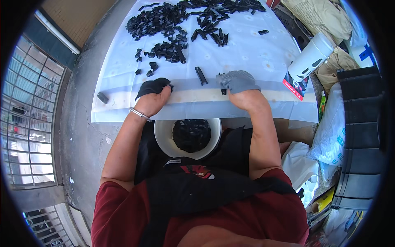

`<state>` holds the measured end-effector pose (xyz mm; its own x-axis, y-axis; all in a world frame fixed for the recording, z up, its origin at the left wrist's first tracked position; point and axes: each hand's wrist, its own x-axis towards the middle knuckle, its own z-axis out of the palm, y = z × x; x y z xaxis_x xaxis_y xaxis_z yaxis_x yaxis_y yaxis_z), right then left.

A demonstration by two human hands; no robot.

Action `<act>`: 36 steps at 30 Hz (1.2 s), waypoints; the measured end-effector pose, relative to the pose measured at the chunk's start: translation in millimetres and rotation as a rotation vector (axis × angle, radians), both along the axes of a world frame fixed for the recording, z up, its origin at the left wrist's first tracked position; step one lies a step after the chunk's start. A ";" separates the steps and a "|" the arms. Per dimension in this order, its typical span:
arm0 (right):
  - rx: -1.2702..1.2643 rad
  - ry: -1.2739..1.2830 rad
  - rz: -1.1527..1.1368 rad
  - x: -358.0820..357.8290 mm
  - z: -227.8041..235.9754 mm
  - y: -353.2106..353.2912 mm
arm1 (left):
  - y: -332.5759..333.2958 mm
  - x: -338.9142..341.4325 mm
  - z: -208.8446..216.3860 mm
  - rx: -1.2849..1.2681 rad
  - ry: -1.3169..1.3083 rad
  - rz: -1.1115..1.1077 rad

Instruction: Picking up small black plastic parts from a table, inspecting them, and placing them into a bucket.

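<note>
My right grip (238, 84) looks closed on a small black part (223, 92) near the front edge of the counter (255, 53); can't tell what my left grip (155, 91), curled at the part's 9 o'clock, holds. A loose pinch or wrist knock could send the part off that edge, missing the white bucket (162, 133) at its 7 o'clock.
</note>
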<state>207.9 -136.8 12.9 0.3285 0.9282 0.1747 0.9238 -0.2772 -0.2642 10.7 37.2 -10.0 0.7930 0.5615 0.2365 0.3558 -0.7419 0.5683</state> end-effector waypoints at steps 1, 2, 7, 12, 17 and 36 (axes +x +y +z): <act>0.002 0.000 0.001 0.3 -0.9 1.4 | -6.6 -1.6 0.0 -0.217 -0.044 0.026; -0.060 -0.051 -0.011 0.7 -3.1 4.5 | -12.2 -2.4 0.2 -0.434 -0.088 0.053; 0.146 -0.130 -0.001 -2.1 -8.8 6.0 | -29.8 -4.3 10.8 -0.807 -0.135 0.166; 0.266 0.132 0.271 -28.8 -14.3 14.8 | -36.7 0.1 5.2 -0.881 -0.174 0.109; 0.543 0.143 0.384 -54.5 -16.4 16.7 | -52.7 3.8 14.8 -0.884 -0.161 0.010; 0.472 0.073 0.319 -60.8 -3.2 2.7 | -58.5 4.1 4.4 -0.651 -0.421 0.065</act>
